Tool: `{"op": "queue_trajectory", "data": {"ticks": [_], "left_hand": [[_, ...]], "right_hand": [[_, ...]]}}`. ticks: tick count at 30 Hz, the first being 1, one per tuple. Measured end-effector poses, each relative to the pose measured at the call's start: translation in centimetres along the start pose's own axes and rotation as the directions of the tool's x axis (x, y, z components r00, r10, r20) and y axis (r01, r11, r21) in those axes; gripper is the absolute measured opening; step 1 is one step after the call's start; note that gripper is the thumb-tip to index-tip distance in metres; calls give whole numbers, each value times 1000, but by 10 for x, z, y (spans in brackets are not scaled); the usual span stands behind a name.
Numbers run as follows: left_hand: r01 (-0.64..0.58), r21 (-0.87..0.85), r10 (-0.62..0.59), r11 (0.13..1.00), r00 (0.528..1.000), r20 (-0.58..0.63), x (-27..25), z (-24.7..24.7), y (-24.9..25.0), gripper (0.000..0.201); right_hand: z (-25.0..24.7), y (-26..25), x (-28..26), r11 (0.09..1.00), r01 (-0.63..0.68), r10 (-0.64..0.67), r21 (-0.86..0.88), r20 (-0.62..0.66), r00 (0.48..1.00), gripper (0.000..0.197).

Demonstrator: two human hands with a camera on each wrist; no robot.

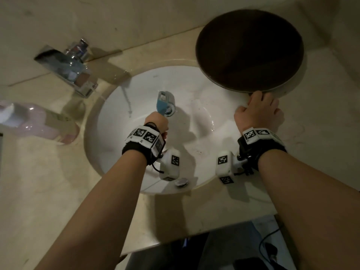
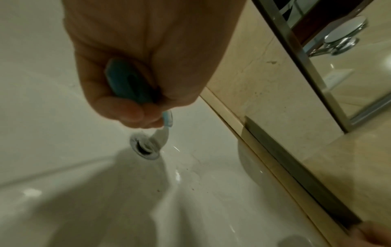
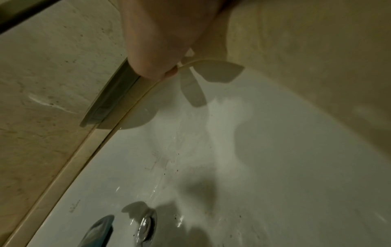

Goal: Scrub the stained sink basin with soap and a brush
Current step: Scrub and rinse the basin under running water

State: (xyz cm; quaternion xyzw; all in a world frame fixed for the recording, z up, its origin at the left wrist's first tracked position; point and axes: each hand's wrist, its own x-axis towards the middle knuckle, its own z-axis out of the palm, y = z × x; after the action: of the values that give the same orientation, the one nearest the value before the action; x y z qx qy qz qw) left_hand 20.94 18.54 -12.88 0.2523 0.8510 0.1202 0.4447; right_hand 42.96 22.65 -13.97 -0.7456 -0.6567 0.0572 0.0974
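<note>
The white sink basin (image 1: 120, 152) is set into a beige stone counter, with dark specks (image 1: 198, 151) on its right slope. My left hand (image 1: 156, 121) grips a blue-handled brush (image 1: 163, 103), whose head sits at the chrome drain (image 1: 171, 111). In the left wrist view my left hand's fingers (image 2: 131, 110) curl round the brush handle (image 2: 127, 80), and the pale brush head (image 2: 161, 135) touches the drain ring (image 2: 143, 147). My right hand (image 1: 259, 110) rests on the basin's right rim. In the right wrist view the right hand's thumb (image 3: 156, 50) presses that rim and holds nothing.
A chrome faucet (image 1: 68, 67) stands at the back left, with a thin water stream (image 1: 126, 98) falling into the basin. A pink bottle (image 1: 35, 121) lies left of the sink. A dark round tray (image 1: 249, 49) overhangs the back right rim, touching my right hand's fingertips.
</note>
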Motion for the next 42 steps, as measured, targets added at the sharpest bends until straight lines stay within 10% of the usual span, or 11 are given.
{"op": "queue_trajectory", "data": {"ticks": [7, 28, 33, 42], "left_hand": [[153, 150, -114, 977, 964, -242, 1, -56, -46, 31], [243, 255, -118, 936, 899, -422, -21, -62, -66, 47], [-22, 215, 29, 976, 999, -31, -24, -57, -58, 29], [-183, 175, 88, 967, 891, 445, -21, -9, -28, 15]], "right_hand": [[-3, -1, -1, 1000, 5, -5, 10, -3, 1000, 34], [-8, 1, -4, 998, 16, -17, 53, 15, 1000, 34], [-8, 3, -5, 998, 24, -25, 62, 12, 1000, 32], [-4, 1, -2, 999, 1, -1, 41, 14, 1000, 31]]}}
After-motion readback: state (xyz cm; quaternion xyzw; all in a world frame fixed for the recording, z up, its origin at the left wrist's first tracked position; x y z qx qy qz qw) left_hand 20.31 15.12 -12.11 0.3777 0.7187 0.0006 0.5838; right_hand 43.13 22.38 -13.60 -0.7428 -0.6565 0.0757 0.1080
